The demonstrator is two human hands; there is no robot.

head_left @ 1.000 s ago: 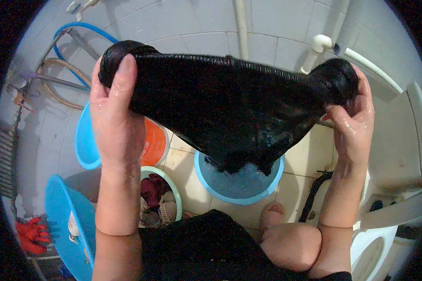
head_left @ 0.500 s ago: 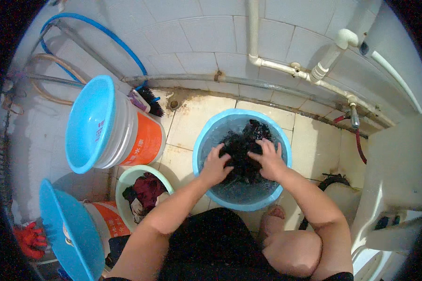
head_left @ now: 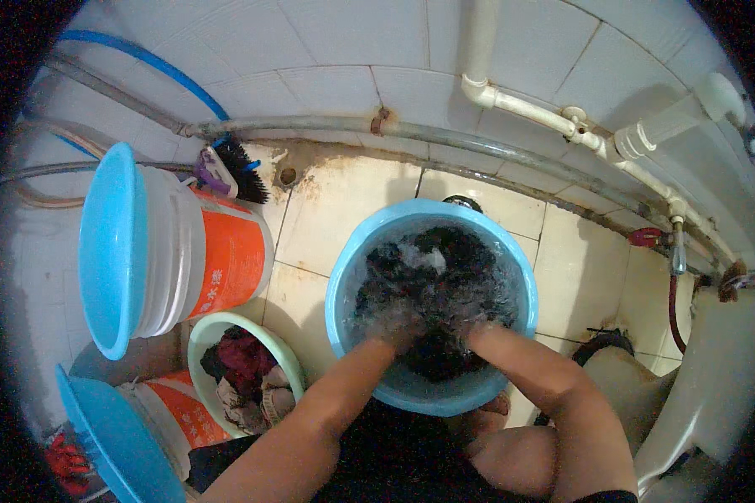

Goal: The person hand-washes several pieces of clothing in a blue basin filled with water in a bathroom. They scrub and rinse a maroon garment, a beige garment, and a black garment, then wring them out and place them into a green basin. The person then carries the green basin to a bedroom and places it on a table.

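Note:
A light blue basin [head_left: 335, 293] of water stands on the tiled floor in front of me. Dark, nearly black cloth [head_left: 440, 356] spreads through the water, with a pale patch of froth or bubbles over its far part. My left hand [head_left: 401, 327] is under the surface at the near left of the cloth. Opposite it, my right hand [head_left: 478, 331] is also sunk into the water at the cloth's right. Water and motion blur hide the fingers of both hands, so their grip does not show.
Left of the basin, a pale green tub [head_left: 292, 362] holds dark red and beige clothes [head_left: 245, 360]. Behind it a white and orange bucket [head_left: 233, 260] carries a blue basin [head_left: 109, 251]. Another blue basin [head_left: 113, 436] tilts nearby. A brush [head_left: 245, 174] and tap [head_left: 678, 256] are by the wall.
Both hands have gone from lying spread on the bunched cloth down into the water. The cloth has spread out and the water is stirred. My view has shifted slightly.

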